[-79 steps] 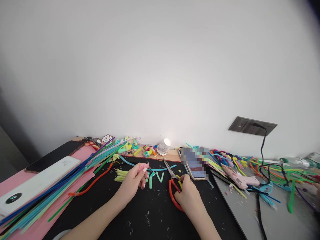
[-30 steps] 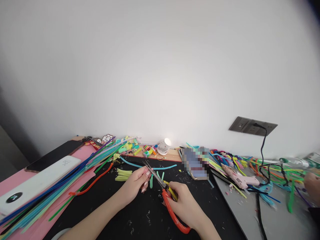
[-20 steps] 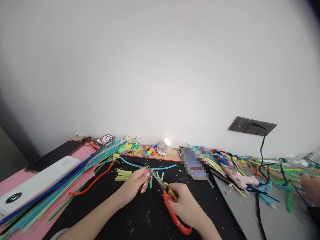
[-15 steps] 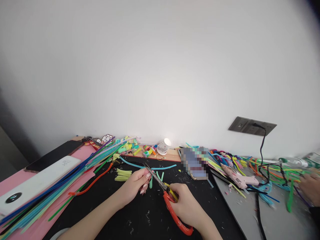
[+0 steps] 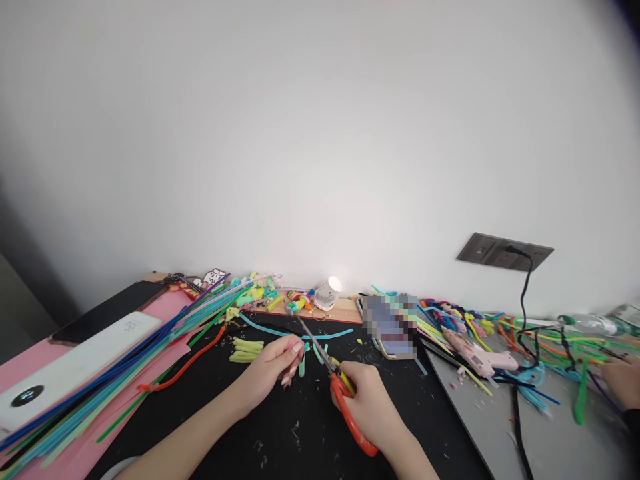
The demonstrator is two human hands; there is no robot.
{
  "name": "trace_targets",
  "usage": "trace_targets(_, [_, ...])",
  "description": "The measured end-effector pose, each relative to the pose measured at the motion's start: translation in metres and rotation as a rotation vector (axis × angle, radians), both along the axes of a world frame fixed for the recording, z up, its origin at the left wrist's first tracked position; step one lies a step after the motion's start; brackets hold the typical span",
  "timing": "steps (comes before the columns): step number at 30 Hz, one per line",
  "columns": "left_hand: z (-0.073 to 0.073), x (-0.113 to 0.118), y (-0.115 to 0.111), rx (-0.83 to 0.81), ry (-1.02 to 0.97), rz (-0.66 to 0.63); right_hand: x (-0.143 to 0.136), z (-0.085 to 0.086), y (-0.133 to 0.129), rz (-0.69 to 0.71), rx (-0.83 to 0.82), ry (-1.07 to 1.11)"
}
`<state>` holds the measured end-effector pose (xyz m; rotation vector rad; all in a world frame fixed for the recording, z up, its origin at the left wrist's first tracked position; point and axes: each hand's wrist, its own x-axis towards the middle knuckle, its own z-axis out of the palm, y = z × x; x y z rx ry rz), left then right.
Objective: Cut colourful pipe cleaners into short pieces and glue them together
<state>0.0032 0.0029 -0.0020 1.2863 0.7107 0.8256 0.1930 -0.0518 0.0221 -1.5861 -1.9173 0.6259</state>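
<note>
My right hand [image 5: 365, 397] grips scissors [image 5: 345, 400] with red and yellow handles. Their narrow metal blades point up and left, and they look closed or nearly so. Just left of the blades is my left hand [image 5: 280, 363], its thumb and fingers pinched together. What sits in that pinch is too small to make out. Short mint-green pipe cleaner pieces [image 5: 302, 365] lie beside the left fingertips, partly behind the blades. Close behind my left hand is a stack of pale yellow-green pipe cleaner pieces [image 5: 245, 349]. A long light-blue pipe cleaner [image 5: 330, 335] stretches across the black mat beyond both hands.
Long pipe cleaners [image 5: 150, 353] and a white power bank [image 5: 80, 367] lie left. A paper cup [image 5: 329, 293] stands by the wall. Right are a phone [image 5: 390, 330], a pink glue gun [image 5: 480, 357] with its cord, and another person's hand [image 5: 623, 380].
The scissors have swung slightly upright and away from my left fingertips, and my right hand shifted a little. My left hand stays almost in place. The other person's hand moved slightly.
</note>
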Motion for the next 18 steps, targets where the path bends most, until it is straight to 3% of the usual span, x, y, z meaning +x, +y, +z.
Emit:
trace_targets(6, [0.011, -0.005, -0.003, 0.067, 0.027, 0.112, 0.003, -0.007, 0.006, -0.124, -0.042, 0.2])
trace_targets(9, [0.012, -0.002, -0.005, 0.001, -0.004, 0.1, 0.003, -0.012, 0.008, -0.144, -0.093, 0.326])
trace_targets(18, [0.008, 0.007, -0.007, 0.054, 0.039, -0.022, -0.014, -0.004, 0.005, -0.079, -0.3, 0.573])
